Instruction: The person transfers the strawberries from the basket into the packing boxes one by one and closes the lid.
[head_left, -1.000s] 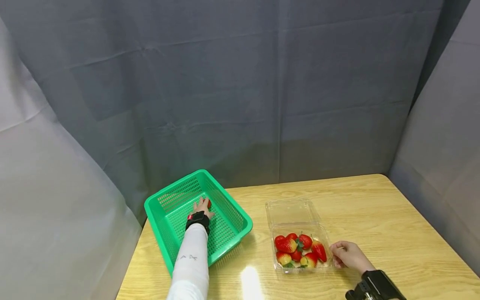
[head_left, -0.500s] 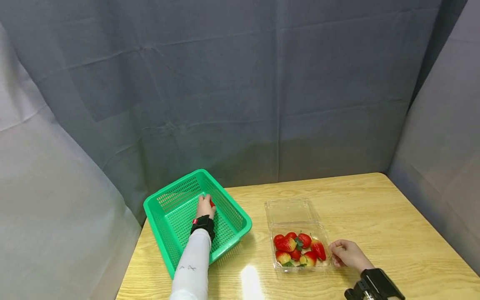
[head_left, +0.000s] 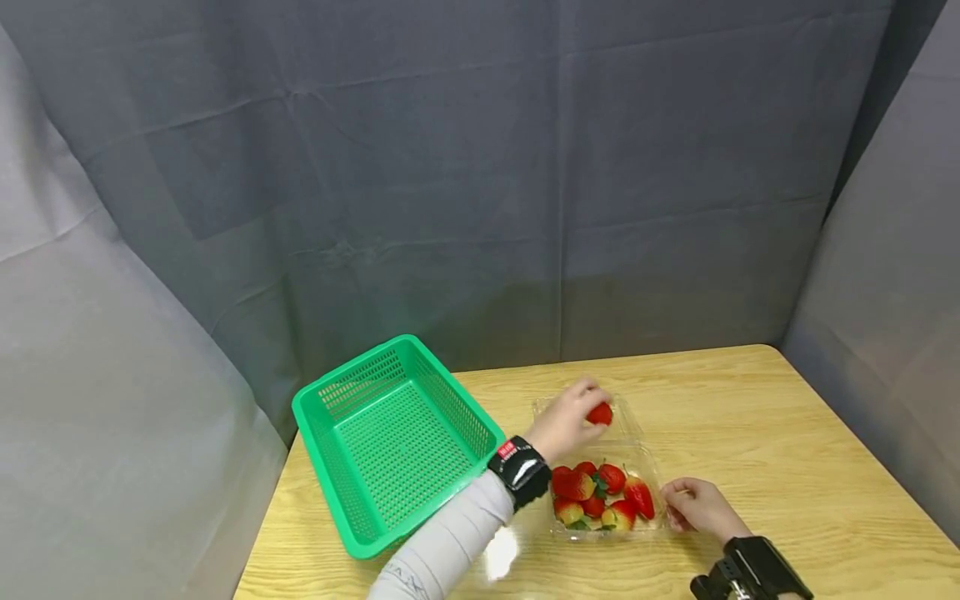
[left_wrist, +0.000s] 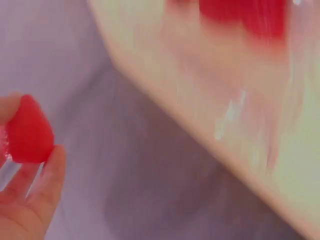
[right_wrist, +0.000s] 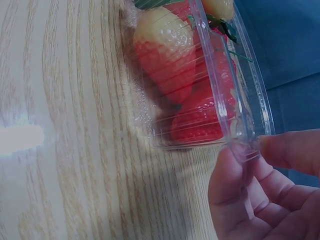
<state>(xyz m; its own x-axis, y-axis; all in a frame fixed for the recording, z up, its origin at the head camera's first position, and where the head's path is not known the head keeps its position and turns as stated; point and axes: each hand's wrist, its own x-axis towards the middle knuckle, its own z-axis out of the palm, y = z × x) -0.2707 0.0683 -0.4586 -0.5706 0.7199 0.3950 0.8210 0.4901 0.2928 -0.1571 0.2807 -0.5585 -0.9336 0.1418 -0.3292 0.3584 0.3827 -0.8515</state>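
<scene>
My left hand (head_left: 566,421) pinches a red strawberry (head_left: 600,414) above the raised lid of a clear plastic clamshell box (head_left: 562,527). In the left wrist view the same strawberry (left_wrist: 31,131) sits between thumb and fingertips. Several red and pale-yellow strawberries (head_left: 592,496) with green leaves lie in the box. At the box's right side, my right hand (head_left: 699,507) pinches its rim; the right wrist view shows thumb and finger (right_wrist: 287,150) on the clear plastic corner (right_wrist: 245,150).
A green perforated basket (head_left: 405,450) stands left on the wooden table (head_left: 787,450), and my left forearm passes over its near right corner. Grey cloth (head_left: 450,167) hangs behind the table and along both sides.
My left hand has lifted the strawberry out of the green basket and carried it right, over to the clear box. The right hand has stayed at the box's rim.
</scene>
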